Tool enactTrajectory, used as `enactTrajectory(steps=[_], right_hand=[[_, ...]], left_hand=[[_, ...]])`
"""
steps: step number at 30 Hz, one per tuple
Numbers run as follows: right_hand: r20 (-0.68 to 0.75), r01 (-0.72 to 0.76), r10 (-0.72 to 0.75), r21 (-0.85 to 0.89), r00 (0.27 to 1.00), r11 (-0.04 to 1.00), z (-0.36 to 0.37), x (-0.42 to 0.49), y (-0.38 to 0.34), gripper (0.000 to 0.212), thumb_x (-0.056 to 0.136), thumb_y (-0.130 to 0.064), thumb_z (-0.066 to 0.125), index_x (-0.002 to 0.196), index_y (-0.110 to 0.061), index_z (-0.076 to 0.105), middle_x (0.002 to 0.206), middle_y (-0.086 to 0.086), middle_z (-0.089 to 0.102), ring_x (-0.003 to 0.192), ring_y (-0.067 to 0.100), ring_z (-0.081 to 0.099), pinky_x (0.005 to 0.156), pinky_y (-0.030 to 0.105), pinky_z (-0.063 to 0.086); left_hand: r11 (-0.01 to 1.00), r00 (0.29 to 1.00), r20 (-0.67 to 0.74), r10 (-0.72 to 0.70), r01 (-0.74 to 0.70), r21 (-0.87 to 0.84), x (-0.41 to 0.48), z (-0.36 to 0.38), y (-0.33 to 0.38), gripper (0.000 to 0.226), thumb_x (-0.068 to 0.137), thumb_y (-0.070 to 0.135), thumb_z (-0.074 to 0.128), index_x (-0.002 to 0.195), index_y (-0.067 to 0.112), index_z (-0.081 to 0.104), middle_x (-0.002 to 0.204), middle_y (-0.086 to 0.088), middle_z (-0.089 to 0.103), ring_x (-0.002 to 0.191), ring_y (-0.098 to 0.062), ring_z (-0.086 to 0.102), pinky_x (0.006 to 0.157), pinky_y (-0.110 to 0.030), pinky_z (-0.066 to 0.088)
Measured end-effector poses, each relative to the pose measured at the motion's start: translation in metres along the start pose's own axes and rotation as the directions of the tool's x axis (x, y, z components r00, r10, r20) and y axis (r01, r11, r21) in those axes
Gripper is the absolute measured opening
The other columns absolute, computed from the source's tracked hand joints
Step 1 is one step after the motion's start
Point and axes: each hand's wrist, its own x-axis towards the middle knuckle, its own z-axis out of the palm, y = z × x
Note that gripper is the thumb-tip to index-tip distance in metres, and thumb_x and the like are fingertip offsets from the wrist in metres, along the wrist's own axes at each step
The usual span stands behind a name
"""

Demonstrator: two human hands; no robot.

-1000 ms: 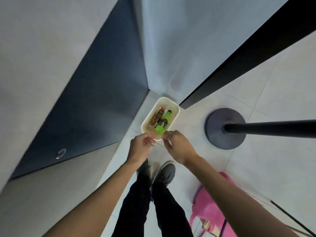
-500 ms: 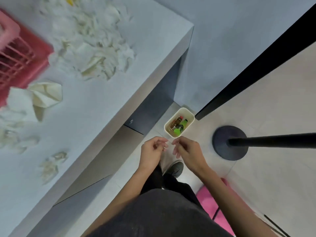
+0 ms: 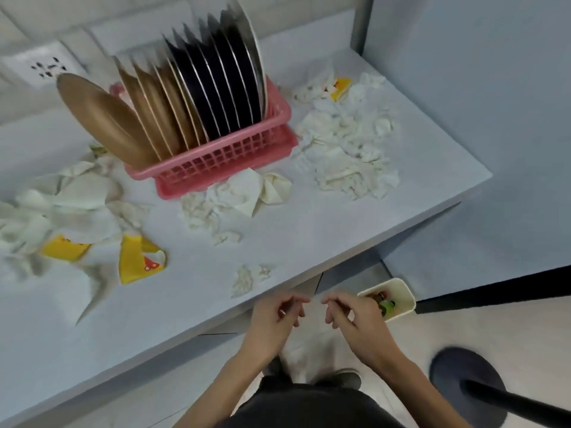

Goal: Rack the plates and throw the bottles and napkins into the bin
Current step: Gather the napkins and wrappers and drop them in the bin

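The pink rack on the white table is packed with plates standing on edge in one row along its length. The brown ones are at its left end and the dark ones at its right. The dark plates stand nearly upright, while the brown ones lean leftward, the last tilting well out past the rack's left end. Crumpled napkins lie heaped to the right of the rack. More lie against its front and in a wide spread to its front left, some printed yellow, and one small wad sits alone farther forward, near the table's front edge. There is bare tabletop between that edge and the rack. Well forward and to the right of the rack, down on the floor past the table edge, stands a small cream bin with bottles inside, partly hidden by the right hand. The left hand hangs close beside it, just off the table edge. Both have their fingers loosely curled and hold nothing I can see.
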Motion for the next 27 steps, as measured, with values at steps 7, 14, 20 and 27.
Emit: enactTrajectory(steps=[7,14,20,27], right_hand=[[0.086,0.165,-0.155,-0.125,0.984,0.978,0.056,0.044,-0.057,0.026,0.096,-0.011,0.056,0.091,-0.036,0.062,0.077,-0.012,0.064,0.069,0.013,0.060,0.065,0.033,0.050],[0.060,0.181,-0.178,-0.553,0.982,0.813,0.095,0.072,-0.065,0.060,0.081,-0.055,0.065,0.132,-0.030,0.043,0.127,-0.009,0.035,0.103,0.009,0.051,0.082,0.030,0.050],[0.096,0.191,-0.174,-0.694,0.980,0.694,0.129,0.093,-0.059,0.071,0.073,-0.061,0.063,0.134,-0.027,0.046,0.133,0.001,0.037,0.116,0.022,0.043,0.087,0.034,0.044],[0.153,0.297,-0.255,-0.530,0.955,0.795,0.127,0.114,-0.050,0.031,0.087,0.000,0.057,0.114,-0.014,0.064,0.111,0.000,0.044,0.096,0.016,0.047,0.080,0.021,0.039]], left_hand=[[0.998,0.993,-0.116,0.030,-0.035,-0.047,-0.017,-0.084,-0.023,0.030,0.093,0.001,0.057,0.090,0.025,0.075,0.072,0.008,0.068,0.062,-0.008,0.062,0.062,-0.019,0.048],[0.995,0.967,-0.243,0.070,-0.084,-0.047,-0.015,-0.124,-0.042,0.033,0.092,-0.005,0.056,0.090,0.022,0.074,0.075,0.009,0.070,0.063,-0.015,0.064,0.061,-0.022,0.051],[0.991,0.938,-0.325,0.121,-0.097,0.088,0.010,-0.144,-0.056,0.028,0.091,0.003,0.061,0.091,0.030,0.071,0.086,0.019,0.068,0.073,-0.008,0.064,0.062,-0.014,0.045],[0.915,0.923,-0.249,0.294,-0.196,0.353,0.059,-0.165,-0.054,0.026,0.087,0.007,0.066,0.110,0.020,0.069,0.112,0.012,0.060,0.071,-0.005,0.060,0.067,-0.021,0.049]])
